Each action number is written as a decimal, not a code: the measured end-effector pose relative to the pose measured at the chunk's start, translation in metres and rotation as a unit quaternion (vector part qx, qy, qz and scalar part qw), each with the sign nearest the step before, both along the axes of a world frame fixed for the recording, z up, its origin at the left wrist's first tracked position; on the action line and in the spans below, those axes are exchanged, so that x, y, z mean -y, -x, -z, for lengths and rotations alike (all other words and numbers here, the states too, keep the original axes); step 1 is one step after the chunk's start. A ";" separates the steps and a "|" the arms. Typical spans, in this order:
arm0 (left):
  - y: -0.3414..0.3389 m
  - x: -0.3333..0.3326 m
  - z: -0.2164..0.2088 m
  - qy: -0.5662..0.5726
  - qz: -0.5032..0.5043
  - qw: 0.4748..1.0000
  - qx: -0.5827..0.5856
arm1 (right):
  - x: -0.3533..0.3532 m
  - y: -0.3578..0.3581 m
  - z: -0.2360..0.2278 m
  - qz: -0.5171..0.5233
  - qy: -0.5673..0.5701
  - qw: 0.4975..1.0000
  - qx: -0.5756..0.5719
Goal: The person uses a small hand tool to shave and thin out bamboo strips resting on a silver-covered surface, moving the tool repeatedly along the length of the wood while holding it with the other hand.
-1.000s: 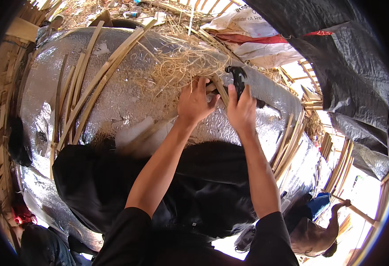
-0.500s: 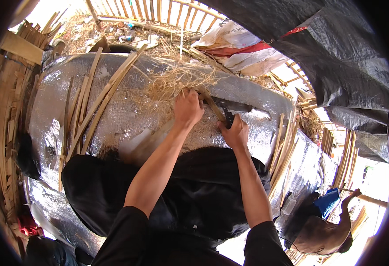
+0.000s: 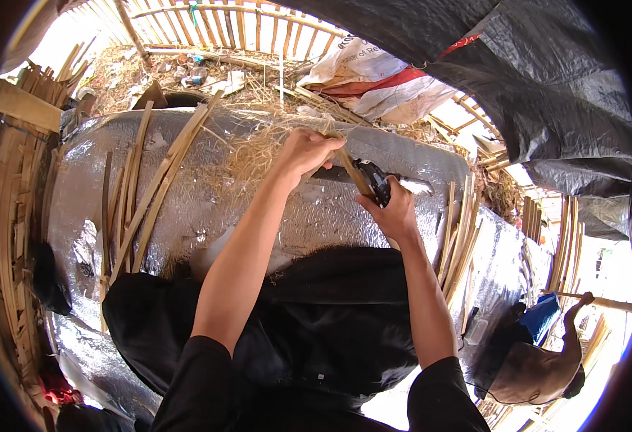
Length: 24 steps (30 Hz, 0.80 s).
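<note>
My left hand (image 3: 307,153) is closed around the far end of a short bamboo strip (image 3: 352,167), fingers pinching it above a heap of thin shavings (image 3: 255,155). At the strip's near end, my right hand (image 3: 396,210) is wrapped round a black tool (image 3: 375,180), its thumb by the strip. The tool lies along the strip's right side; its exact kind is hard to make out, and my fingers hide part of it. Behind and beneath it, a long dark flat piece lies across the silvery foil sheet (image 3: 316,216). My legs in black cloth (image 3: 330,302) are folded below my hands.
Long bamboo strips (image 3: 161,180) lie on the foil at left, with more strips (image 3: 460,237) at right. Split bamboo (image 3: 10,216) lines the left edge. A white and red sack (image 3: 373,75) lies beyond, under a black tarp (image 3: 546,86). Another person (image 3: 535,371) sits lower right, holding a pole.
My left hand has turned, its fingers now pointing right along the strip's end. The right hand has shifted slightly right, and more of the black tool shows. The whole view has shifted a little.
</note>
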<state>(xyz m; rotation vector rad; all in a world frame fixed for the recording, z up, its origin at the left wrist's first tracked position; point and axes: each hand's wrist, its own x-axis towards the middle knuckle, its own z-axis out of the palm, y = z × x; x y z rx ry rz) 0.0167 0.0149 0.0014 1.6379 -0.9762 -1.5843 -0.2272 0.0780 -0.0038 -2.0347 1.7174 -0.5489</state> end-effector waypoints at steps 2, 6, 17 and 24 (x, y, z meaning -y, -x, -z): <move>0.001 0.000 0.000 -0.004 0.001 1.000 0.025 | 0.000 -0.001 0.003 -0.008 0.006 1.000 0.009; -0.002 0.001 0.013 -0.004 -0.037 0.999 -0.018 | 0.003 -0.009 -0.005 0.014 -0.062 0.998 0.028; -0.012 0.005 0.033 -0.004 -0.019 0.998 -0.058 | -0.008 0.006 0.021 0.120 -0.020 0.988 0.092; -0.005 0.011 0.031 0.017 0.021 0.999 -0.018 | -0.011 0.018 0.014 0.049 -0.051 0.997 -0.006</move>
